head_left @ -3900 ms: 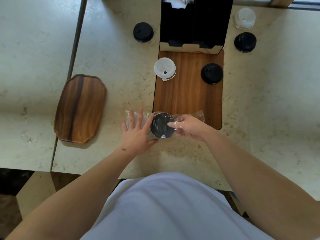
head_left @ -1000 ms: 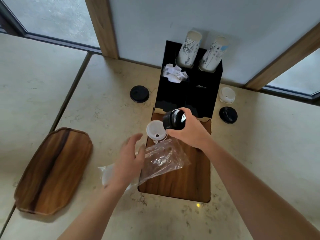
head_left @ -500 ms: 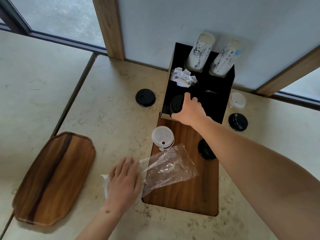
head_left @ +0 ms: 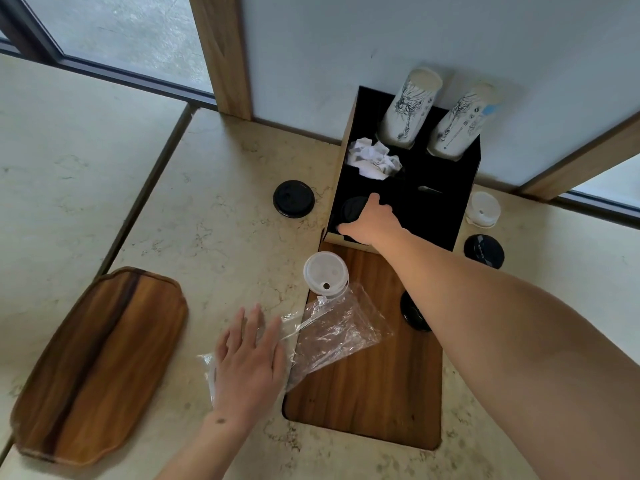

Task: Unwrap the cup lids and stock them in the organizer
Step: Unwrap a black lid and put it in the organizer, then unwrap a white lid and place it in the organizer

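The black organizer [head_left: 446, 199] stands against the wall. My right hand [head_left: 375, 221] reaches into its front left compartment and grips a stack of black lids [head_left: 351, 209]. My left hand [head_left: 247, 362] rests flat on the empty clear plastic wrap [head_left: 332, 336], which lies across the left edge of the wooden board [head_left: 374, 400]. A stack of white lids [head_left: 326, 274] sits at the board's far left corner. A black lid stack [head_left: 412, 313] shows partly under my right forearm.
More lid stacks sit on the counter: black [head_left: 293, 198] left of the organizer, white [head_left: 483, 208] and black [head_left: 483, 251] to its right. Two paper cup stacks [head_left: 410, 105] and crumpled white paper [head_left: 374, 160] fill the organizer's back. A wooden tray [head_left: 93, 362] lies at left.
My right hand pulled the black lids out of the wrap, carried them to the organizer and lowered them into the front left compartment. My left hand settled flat on the wrap.
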